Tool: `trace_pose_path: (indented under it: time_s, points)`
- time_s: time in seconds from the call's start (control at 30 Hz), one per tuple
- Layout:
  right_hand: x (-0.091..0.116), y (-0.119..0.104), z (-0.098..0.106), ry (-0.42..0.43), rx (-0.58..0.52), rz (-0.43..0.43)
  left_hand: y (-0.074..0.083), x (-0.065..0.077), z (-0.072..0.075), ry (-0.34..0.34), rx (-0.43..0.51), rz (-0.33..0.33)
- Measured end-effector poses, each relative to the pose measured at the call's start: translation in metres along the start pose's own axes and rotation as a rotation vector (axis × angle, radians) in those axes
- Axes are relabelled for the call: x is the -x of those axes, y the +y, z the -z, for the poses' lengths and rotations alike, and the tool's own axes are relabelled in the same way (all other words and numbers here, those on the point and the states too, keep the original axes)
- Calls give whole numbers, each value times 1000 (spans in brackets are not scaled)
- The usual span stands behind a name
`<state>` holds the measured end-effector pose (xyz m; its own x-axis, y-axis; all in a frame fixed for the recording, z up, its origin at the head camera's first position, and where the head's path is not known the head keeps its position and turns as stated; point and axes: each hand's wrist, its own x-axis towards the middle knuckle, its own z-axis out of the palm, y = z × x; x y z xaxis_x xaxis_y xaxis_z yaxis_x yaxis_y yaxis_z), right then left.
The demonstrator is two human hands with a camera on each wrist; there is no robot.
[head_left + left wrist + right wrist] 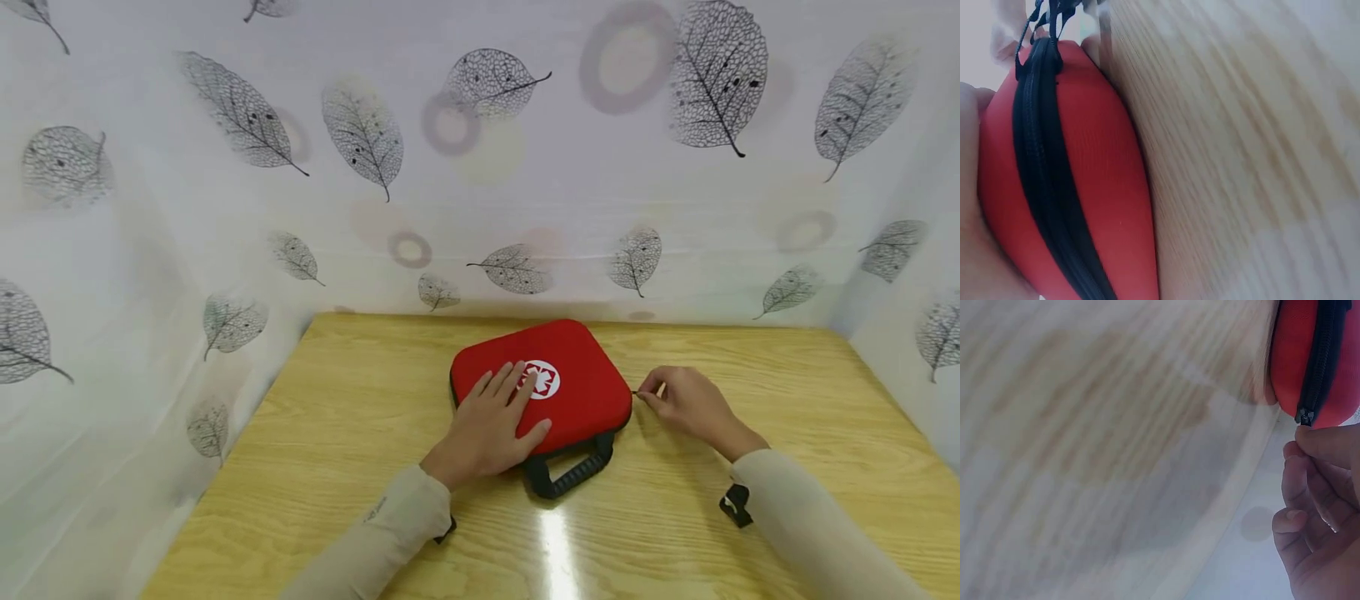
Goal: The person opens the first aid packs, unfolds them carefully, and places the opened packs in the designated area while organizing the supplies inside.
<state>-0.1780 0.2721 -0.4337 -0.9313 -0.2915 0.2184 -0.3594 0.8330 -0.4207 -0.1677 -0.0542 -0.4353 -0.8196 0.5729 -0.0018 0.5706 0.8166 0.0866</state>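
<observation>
A red zippered case (577,358) with a white round emblem lies flat on the table, its black handle (577,475) toward me. My left hand (487,425) rests on the lid with fingers spread, partly over the emblem. At the case's right corner, my right hand (690,404) pinches the zipper pull between thumb and forefinger. The right wrist view shows the zipper slider (1305,416) just beyond the thumb tip, on the black zipper (1321,356). Along the case's side in the left wrist view, the zipper (1038,150) looks closed.
The wooden table (360,400) reaches back to a wall covering (525,192) printed with dark leaves, which also hangs on both sides. A bright light reflection lies on the table before the handle.
</observation>
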Motion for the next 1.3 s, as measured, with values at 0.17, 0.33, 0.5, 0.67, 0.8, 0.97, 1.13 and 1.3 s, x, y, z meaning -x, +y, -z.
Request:
trace_pose_path:
  time_s: [0.17, 0.33, 0.5, 0.67, 0.8, 0.97, 1.13, 1.3]
  points:
    - [-8, 4, -1, -1, 0, -7, 5, 5, -1, -1, 29, 12]
    - [-16, 8, -4, -2, -23, -22, 11, 10, 0, 14, 44, 11]
    - [-22, 11, -7, -12, -58, -39, 15, 15, 2, 37, 51, -7]
    - [-30, 11, -7, -31, -77, -42, 13, 16, 1, 64, 36, -35]
    - [-35, 13, -8, -36, -92, -35, 7, 13, 1, 146, -25, -104]
    - [-39, 18, -11, -34, -113, -36, -5, 8, 1, 202, -28, -191]
    - [-40, 23, -12, -32, -137, -36, -11, 5, -1, 87, 19, -216]
    - [-39, 24, -11, -18, -145, -21, -12, 4, -3, 86, -14, -216]
